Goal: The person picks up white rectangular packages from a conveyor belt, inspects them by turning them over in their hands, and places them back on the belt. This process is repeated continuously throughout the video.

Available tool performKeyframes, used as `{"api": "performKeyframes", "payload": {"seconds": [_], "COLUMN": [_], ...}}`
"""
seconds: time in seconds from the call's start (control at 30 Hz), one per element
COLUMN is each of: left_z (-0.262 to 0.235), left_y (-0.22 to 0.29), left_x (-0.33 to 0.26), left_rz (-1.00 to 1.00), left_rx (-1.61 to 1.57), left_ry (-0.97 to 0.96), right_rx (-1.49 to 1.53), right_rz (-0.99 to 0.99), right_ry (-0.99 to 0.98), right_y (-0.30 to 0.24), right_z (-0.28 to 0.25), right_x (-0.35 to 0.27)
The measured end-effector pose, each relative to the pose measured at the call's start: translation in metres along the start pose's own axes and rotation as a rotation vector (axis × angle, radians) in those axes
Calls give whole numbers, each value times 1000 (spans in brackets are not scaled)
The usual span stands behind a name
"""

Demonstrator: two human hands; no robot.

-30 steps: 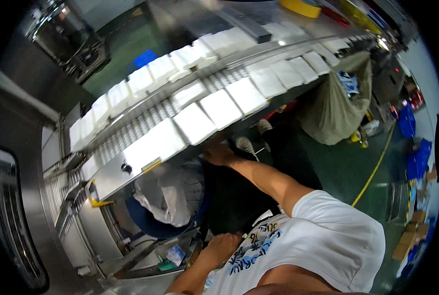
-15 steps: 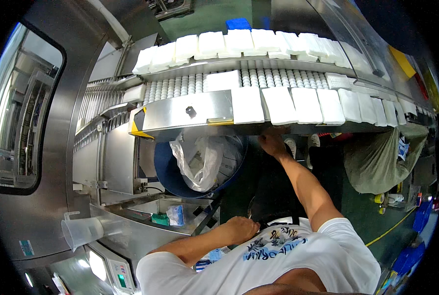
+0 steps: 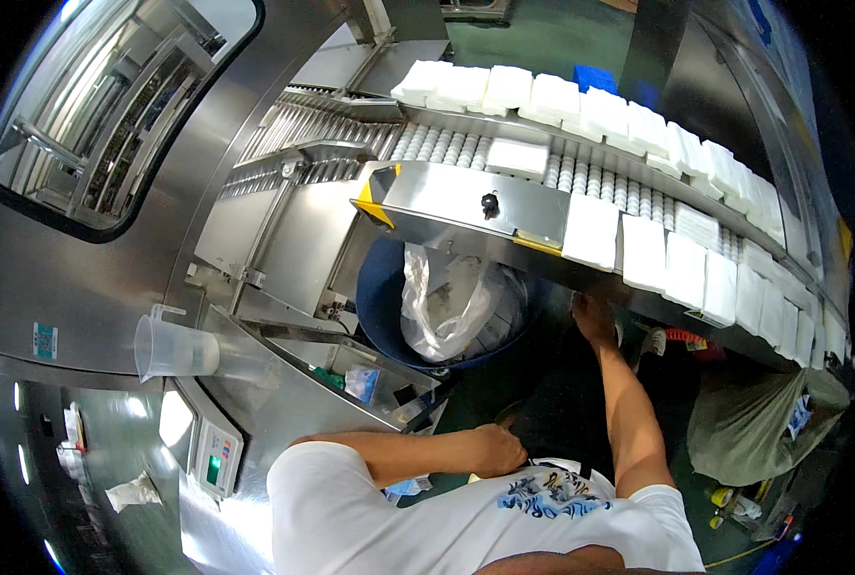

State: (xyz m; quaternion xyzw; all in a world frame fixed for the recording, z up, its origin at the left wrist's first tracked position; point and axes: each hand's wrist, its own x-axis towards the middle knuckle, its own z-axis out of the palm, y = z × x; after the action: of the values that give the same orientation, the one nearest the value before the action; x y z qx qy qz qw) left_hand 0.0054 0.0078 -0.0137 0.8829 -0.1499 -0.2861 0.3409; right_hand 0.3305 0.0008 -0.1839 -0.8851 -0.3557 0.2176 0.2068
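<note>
My left hand (image 3: 496, 450) is closed in front of my waist, its back upward; anything in its fingers is hidden. My right hand (image 3: 593, 318) reaches forward to the shadowed underside of the conveyor's near edge, where its fingers cannot be made out. Just above it, flat white tissue-like packs (image 3: 644, 253) lie in a row along the conveyor's steel ledge (image 3: 533, 213). Another white pack (image 3: 517, 158) rests on the white rollers (image 3: 447, 146). Along the far side runs a second row of white packs (image 3: 554, 100).
Below the ledge, between my arms, stands a blue bin (image 3: 375, 305) with a clear plastic liner (image 3: 451, 326). To my left are a plastic jug (image 3: 173, 347), a scale (image 3: 219, 456) and a steel machine wall (image 3: 73, 287). A greenish cloth-covered bundle (image 3: 739, 426) stands at right.
My view has turned and shifted left, so the conveyor now slants down to the right. My right hand stays by the conveyor's underside and my left hand by my waist.
</note>
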Motion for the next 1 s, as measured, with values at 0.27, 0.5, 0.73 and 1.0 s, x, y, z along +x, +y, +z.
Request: {"api": "performKeyframes", "payload": {"seconds": [0.27, 0.5, 0.73, 1.0], "left_z": [-13, -22, -14, -31], "left_y": [4, 12, 4, 12], "left_x": [-2, -5, 2, -7], "left_rz": [-67, -96, -114, -89], "left_rx": [3, 36, -31, -23], "left_ry": [-72, -77, -149, -126], "right_rx": [77, 59, 54, 13], "right_rz": [-139, -62, -82, -30], "right_ry": [167, 58, 23, 40], "right_y": [25, 25, 27, 5], "right_z": [24, 21, 21, 6], "right_x": [15, 14, 16, 2]}}
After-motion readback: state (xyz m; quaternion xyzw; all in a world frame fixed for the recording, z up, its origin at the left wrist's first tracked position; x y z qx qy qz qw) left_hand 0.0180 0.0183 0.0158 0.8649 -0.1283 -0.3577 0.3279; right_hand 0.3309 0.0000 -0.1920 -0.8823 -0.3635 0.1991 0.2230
